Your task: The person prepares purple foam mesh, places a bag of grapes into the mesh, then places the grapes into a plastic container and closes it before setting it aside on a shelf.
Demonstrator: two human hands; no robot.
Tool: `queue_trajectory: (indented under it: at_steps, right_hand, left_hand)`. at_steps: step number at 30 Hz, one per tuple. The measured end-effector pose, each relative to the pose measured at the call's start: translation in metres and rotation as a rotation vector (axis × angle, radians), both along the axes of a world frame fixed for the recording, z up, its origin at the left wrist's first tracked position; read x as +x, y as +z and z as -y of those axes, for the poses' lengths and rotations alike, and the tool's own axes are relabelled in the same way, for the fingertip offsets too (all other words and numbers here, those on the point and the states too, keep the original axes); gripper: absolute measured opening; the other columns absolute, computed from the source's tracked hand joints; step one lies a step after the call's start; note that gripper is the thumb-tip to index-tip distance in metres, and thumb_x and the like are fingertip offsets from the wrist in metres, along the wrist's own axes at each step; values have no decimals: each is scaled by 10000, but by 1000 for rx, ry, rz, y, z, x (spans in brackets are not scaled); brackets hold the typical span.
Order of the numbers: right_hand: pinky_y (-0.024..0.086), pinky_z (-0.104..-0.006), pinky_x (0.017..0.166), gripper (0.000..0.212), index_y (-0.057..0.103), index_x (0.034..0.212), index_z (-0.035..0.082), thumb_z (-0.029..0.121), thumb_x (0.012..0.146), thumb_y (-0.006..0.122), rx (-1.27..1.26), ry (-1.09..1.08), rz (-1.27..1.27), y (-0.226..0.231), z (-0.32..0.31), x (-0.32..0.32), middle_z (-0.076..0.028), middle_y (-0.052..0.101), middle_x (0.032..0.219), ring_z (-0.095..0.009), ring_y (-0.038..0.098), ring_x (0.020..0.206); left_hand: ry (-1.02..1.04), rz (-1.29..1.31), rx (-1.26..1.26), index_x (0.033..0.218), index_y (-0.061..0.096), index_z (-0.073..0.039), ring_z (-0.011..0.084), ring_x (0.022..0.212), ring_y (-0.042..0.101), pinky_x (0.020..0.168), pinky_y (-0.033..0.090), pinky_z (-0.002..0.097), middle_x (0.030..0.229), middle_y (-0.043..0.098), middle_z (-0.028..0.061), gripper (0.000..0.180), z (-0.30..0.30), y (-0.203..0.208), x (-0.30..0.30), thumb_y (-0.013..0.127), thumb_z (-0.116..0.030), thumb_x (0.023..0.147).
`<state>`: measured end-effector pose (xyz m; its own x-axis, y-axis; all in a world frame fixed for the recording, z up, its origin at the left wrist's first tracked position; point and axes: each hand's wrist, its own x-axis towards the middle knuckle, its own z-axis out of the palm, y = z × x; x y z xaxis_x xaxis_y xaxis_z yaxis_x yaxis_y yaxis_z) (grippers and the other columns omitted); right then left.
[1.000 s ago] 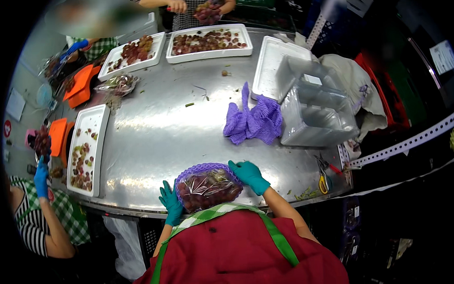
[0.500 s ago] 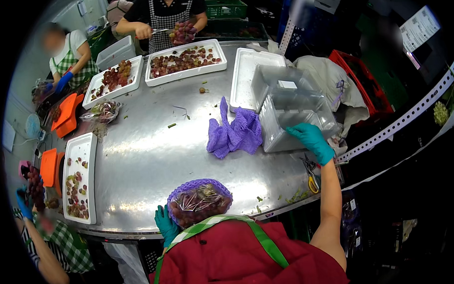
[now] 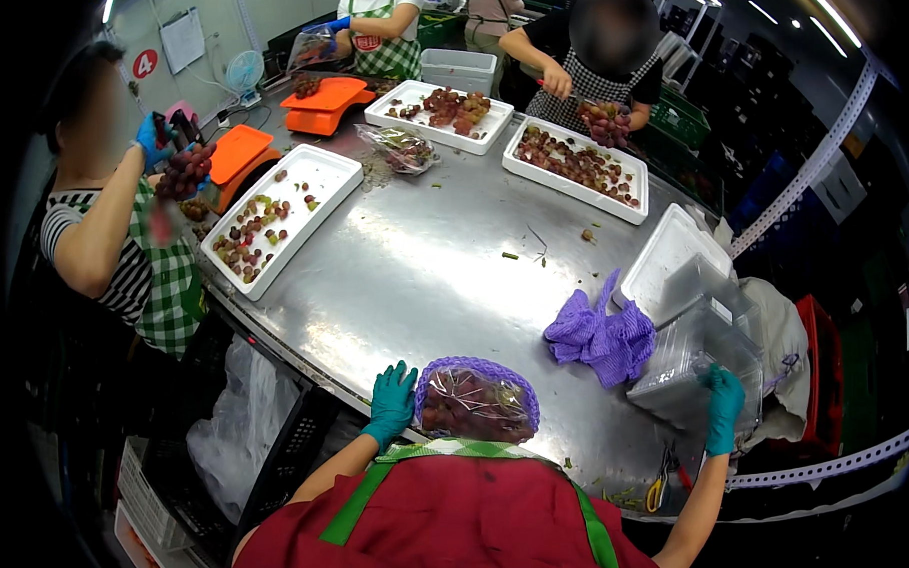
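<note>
A bag of dark red grapes, wrapped in clear film, sits inside a purple foam net against my apron at the table's near edge. Beside its left side my left hand, in a green glove, rests with fingers stretched out. On the right, my right hand, gloved alike, has its fingers closed at the rim of a stack of clear plastic boxes. Its fingertips are partly hard to make out. Crumpled purple foam nets lie just left of that stack.
Shallow white trays of loose grapes stand around the metal table. Scissors lie by the right front edge, and an orange scale sits at the far left. Co-workers handle grapes at the left and far side.
My view has swung left and up. My left hand has spread its fingers beside the net. My right hand has shifted along the box stack toward its right side.
</note>
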<state>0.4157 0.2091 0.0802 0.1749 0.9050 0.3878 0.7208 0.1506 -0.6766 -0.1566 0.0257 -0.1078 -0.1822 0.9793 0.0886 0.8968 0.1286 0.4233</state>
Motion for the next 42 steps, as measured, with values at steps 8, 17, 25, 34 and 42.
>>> queue_trajectory:
  at_steps: [8, 17, 25, 34, 42]
  right_hand:
    - [467, -275, 787, 225, 624, 872, -5, 135, 901, 449, 464, -195, -261, 144, -14, -126, -82, 634, 828, -173, 604, 808]
    - [403, -363, 541, 51, 672, 749, 165, 158, 732, 624, 592, 592, 124, 22, -31, -381, -32, 604, 671, -219, 547, 605]
    - [409, -411, 544, 402, 662, 613, 127, 475, 781, 554, 32, 805, 501, -145, -53, -469, -92, 574, 578, -284, 564, 582]
    - [439, -357, 829, 328, 596, 1069, 71, 311, 863, 512, 53, 820, -66, -72, -7, -402, -138, 606, 1042, -288, 579, 941]
    - [416, -298, 875, 502, 617, 1033, -3, 380, 956, 301, -524, 355, -416, -107, 75, -234, -101, 656, 956, -174, 612, 883]
  left_hand:
    - [69, -68, 7, 1275, 428, -156, 379, 1222, 317, 1021, 217, 508, 1343, 340, 167, 467, 12, 1, 0, 493, -221, 817]
    - [44, -58, 50, 1265, 439, -164, 382, 1207, 334, 1005, 235, 518, 1337, 347, 163, 465, -3, -1, 2, 499, -235, 810]
    - [48, -80, 16, 1253, 446, -147, 372, 1193, 350, 988, 254, 519, 1313, 366, 171, 460, 3, -1, 6, 508, -212, 802]
    - [49, -85, 17, 1267, 437, -133, 384, 1203, 336, 1002, 240, 508, 1328, 350, 181, 456, 1, 1, 4, 476, -219, 822]
    - [-47, -48, -33, 1287, 412, -110, 411, 1216, 309, 1020, 231, 475, 1347, 330, 194, 588, -16, 4, 6, 575, -237, 737]
